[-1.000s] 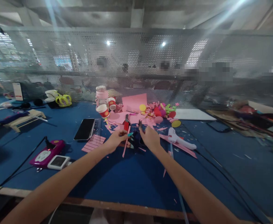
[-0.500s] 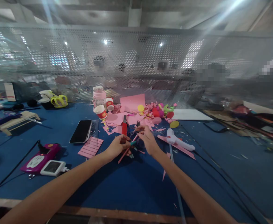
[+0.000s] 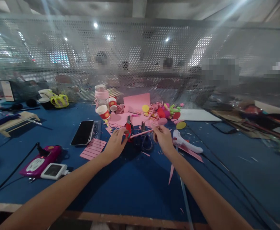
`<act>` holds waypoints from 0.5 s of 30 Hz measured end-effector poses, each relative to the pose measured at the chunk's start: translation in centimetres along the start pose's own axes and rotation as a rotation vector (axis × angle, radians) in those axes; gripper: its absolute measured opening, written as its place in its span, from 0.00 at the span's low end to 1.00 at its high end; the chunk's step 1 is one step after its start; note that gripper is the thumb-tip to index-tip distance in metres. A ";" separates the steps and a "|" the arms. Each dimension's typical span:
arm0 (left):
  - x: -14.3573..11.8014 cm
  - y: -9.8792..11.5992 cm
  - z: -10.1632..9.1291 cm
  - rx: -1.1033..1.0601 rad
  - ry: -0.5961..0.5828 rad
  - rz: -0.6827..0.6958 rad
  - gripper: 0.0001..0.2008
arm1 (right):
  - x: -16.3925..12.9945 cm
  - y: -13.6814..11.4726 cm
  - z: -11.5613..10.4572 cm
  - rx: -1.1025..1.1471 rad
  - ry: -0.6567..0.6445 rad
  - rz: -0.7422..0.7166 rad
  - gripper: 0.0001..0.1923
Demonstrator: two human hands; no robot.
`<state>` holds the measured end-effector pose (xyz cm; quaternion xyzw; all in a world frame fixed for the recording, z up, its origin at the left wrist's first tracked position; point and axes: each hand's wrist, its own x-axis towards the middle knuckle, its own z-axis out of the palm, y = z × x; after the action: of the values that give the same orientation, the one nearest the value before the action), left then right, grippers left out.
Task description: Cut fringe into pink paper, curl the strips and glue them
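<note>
Both hands meet over the blue table (image 3: 135, 188), just in front of a heap of pink paper scraps (image 3: 140, 119). A thin pink strip (image 3: 142, 133) runs nearly level between them — the right hand (image 3: 162, 138) pinches its right end between thumb and fingertips, while the left hand (image 3: 114, 143), fingers curled, is at its left end; whether it actually grips the strip cannot be told. Just behind the left fingertips a red cutter (image 3: 128, 127) lies on the table. Dark scissors (image 3: 146, 140) lie on the table below the strip, between the two hands.

Left of the left hand lie a ruled pink sheet (image 3: 93, 149) and a black phone (image 3: 83, 132); farther left — a magenta power strip (image 3: 40, 157) and a white device (image 3: 53, 170). Right of the right hand rests a white glue gun (image 3: 186, 142). Two paper cups (image 3: 103, 112) stand before a perforated screen (image 3: 140, 64).
</note>
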<state>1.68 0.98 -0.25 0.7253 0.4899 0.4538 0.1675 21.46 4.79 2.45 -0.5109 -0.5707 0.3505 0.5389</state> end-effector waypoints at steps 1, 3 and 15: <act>0.0 -0.4 0.0 0.096 0.002 0.060 0.14 | 0.3 0.1 -0.3 0.032 0.043 0.007 0.15; -0.1 -1.3 0.2 0.209 -0.014 0.078 0.21 | 0.7 0.3 -0.8 0.091 0.111 0.019 0.17; 1.4 -3.3 -0.2 0.478 -0.189 0.151 0.23 | 0.3 0.9 0.2 0.281 0.181 0.048 0.18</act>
<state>-0.16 3.70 -1.78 0.8179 0.5099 0.2665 0.0024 21.49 5.26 1.65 -0.4736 -0.4527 0.3922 0.6457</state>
